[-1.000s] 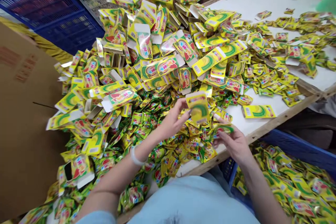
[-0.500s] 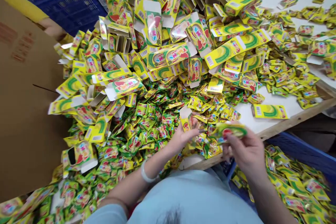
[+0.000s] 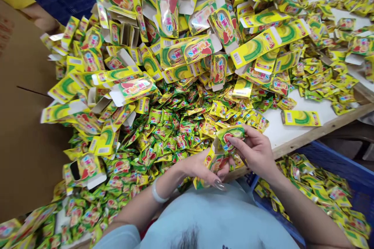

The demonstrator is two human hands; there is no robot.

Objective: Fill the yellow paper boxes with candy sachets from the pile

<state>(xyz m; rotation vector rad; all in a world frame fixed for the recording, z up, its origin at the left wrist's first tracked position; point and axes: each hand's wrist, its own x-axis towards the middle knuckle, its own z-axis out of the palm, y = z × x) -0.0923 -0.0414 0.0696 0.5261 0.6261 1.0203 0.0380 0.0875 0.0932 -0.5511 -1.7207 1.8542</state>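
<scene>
Sachet of glossy green-and-yellow wrap (image 3: 230, 134), pinched by the right hand (image 3: 258, 153), overlaps the open mouth of a small yellow cardboard box (image 3: 214, 161). The left hand (image 3: 197, 165) curls around that box, probably to steady it; loose green-and-yellow sachets (image 3: 175, 136) lie heaped just beyond, seemingly for easy reach.

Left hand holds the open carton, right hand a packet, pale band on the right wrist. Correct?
No: the pale band is on the left wrist, per the head view. Left hand holds the open carton, right hand a packet.
</scene>
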